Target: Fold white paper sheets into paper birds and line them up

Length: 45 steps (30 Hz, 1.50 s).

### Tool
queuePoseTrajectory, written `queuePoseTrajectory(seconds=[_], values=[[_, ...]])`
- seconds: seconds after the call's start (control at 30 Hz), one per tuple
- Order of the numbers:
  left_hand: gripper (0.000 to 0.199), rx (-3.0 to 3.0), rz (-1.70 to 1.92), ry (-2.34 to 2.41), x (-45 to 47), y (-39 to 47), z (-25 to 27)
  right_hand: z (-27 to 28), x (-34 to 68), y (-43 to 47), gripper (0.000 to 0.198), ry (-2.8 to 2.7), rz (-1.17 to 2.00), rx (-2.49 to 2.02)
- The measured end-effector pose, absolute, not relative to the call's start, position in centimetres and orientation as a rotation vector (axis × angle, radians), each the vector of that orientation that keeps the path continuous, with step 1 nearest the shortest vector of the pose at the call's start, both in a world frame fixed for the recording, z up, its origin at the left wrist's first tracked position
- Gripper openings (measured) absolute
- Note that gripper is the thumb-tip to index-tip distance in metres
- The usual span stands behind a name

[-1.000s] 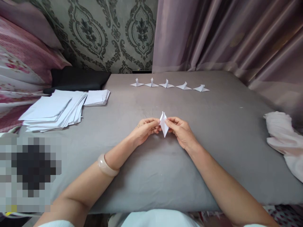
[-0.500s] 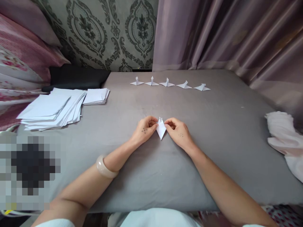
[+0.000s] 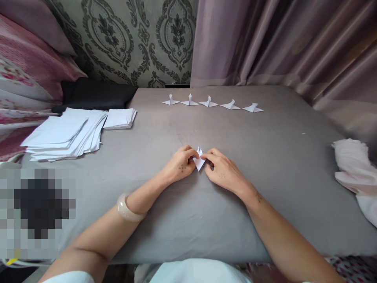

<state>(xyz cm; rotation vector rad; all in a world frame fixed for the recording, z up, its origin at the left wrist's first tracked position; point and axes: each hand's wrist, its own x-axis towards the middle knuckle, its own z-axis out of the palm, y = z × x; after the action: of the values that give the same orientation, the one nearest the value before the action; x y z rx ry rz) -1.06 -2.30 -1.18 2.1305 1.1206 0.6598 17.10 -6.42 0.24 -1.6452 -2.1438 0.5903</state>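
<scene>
A small white folded paper piece (image 3: 199, 164), pointed at the bottom and with two narrow tips at the top, is between my hands over the middle of the table. My left hand (image 3: 183, 164) pinches its left edge, the thumb partly hidden behind the curled fingers. From the other side my right hand (image 3: 222, 169) reaches over the paper, its index finger pressing on the upper right part. The right thumb is bent below, near the paper's right edge.
Several folded paper cranes (image 3: 209, 102) stand in a row at the table's far side. To the left lie a stack of large white sheets (image 3: 63, 135) and a pile of smaller sheets (image 3: 119, 118), before a black folded item (image 3: 97, 95). White cloth (image 3: 352, 161) bunches at the right edge.
Both hands' fingers have shifted from gripping the paper's side edges to lying over its upper part. My right hand has turned, with its index finger now across the paper.
</scene>
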Motion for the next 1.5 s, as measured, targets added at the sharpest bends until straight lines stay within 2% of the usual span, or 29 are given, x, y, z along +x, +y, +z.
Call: queuePoseTrajectory(seconds=[0.27,0.5,0.93,1.5], values=[[0.017,2.056,0.536,1.101,-2.0,-1.5,-0.2,0.4,17.2,-6.2,0.018,-2.062,0.644,-1.673],[0.019,2.007,0.545,1.13,-2.1,-1.0,-0.5,-0.2,17.2,-5.4,0.021,-1.917,0.686,-1.687],[0.015,2.026,0.58,1.143,-1.9,-1.2,-1.0,-0.6,16.9,-5.2,0.011,-1.769,0.772,-1.686],[0.014,2.026,0.542,1.208,-1.5,-1.5,-0.9,-0.3,16.8,-5.1,0.018,-1.762,0.812,-1.733]])
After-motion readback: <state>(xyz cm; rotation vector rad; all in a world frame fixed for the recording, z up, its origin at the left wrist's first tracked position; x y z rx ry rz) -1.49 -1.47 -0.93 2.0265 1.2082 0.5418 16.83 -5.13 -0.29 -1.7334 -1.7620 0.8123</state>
